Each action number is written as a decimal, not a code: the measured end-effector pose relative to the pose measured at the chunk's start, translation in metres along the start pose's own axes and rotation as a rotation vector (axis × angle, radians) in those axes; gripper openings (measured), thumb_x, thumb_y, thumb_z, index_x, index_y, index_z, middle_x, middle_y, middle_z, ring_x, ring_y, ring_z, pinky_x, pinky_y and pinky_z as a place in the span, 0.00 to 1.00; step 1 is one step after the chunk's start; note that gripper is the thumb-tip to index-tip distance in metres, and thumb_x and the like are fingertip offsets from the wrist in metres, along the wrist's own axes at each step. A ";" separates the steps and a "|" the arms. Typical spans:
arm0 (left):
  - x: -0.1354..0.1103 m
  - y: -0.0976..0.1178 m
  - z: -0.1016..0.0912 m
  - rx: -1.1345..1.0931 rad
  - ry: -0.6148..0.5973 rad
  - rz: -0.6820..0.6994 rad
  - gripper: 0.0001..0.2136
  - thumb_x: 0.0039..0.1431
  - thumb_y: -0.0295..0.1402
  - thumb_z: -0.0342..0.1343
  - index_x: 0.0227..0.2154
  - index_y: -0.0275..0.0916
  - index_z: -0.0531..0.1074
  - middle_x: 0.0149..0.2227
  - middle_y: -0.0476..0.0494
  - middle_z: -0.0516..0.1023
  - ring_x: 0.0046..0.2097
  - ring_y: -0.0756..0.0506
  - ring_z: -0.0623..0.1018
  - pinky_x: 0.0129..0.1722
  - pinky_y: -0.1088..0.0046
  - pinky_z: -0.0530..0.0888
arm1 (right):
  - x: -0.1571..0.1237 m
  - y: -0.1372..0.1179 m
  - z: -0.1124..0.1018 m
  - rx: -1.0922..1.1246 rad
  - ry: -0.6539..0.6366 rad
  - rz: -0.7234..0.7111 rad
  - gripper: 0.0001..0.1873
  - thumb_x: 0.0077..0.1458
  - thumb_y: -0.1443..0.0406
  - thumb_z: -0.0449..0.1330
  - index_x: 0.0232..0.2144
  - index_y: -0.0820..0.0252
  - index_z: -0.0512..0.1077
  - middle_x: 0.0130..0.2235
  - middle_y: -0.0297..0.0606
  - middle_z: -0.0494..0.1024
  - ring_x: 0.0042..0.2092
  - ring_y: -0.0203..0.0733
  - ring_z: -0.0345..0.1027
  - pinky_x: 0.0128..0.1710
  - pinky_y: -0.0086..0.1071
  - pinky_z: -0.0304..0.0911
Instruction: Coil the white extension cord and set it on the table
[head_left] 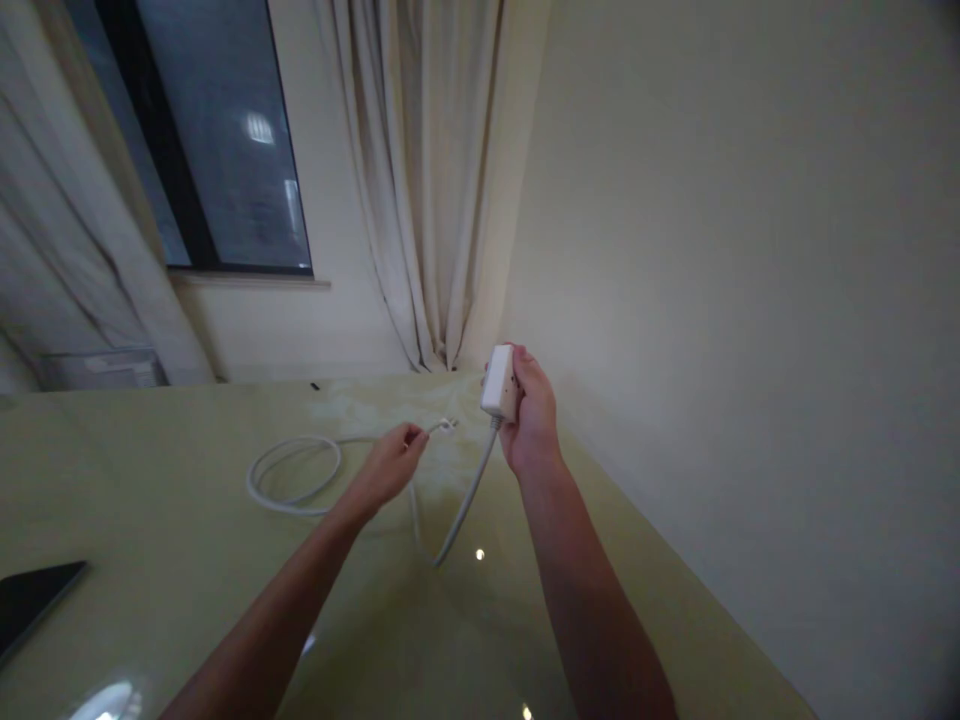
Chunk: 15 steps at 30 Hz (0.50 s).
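Observation:
My right hand (536, 415) is closed around a short white power strip (498, 383), held upright above the table with small dark holes showing on its side. A thick white cord (471, 490) runs down from the strip's lower end and bends back up near the tabletop. Left of it, my left hand (394, 460) pinches the end of a white cable between thumb and fingers. A small white plug (448, 425) sticks out past the fingertips; its details are too small to tell. Loops of white cord (294, 510) lie on the table beside my left wrist.
The glossy yellow-green table (187, 580) meets a plain wall (735, 300) on the right. At the left edge lies a dark flat object (41, 595). A tiny black item (315, 386) rests at the back. Behind are curtains (420, 180) and a window (225, 130).

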<state>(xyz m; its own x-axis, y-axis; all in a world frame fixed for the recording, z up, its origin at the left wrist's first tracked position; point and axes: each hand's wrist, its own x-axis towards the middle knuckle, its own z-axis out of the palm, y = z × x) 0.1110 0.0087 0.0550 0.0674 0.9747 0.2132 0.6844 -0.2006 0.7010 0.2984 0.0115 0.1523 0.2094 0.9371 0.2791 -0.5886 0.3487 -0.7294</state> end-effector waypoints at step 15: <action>-0.051 0.091 -0.027 -0.854 -0.076 0.067 0.24 0.66 0.56 0.57 0.47 0.39 0.76 0.51 0.35 0.82 0.39 0.43 0.82 0.41 0.64 0.79 | -0.005 0.021 0.007 -0.063 0.172 0.001 0.33 0.42 0.46 0.78 0.42 0.58 0.73 0.29 0.28 0.77 0.28 0.34 0.71 0.26 0.26 0.67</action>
<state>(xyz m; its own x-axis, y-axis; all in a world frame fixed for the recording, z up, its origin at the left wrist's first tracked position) 0.1504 -0.0617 0.1264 0.1577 0.9559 0.2478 -0.1020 -0.2338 0.9669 0.2796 0.0140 0.1401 0.3424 0.9238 0.1712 -0.5403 0.3427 -0.7685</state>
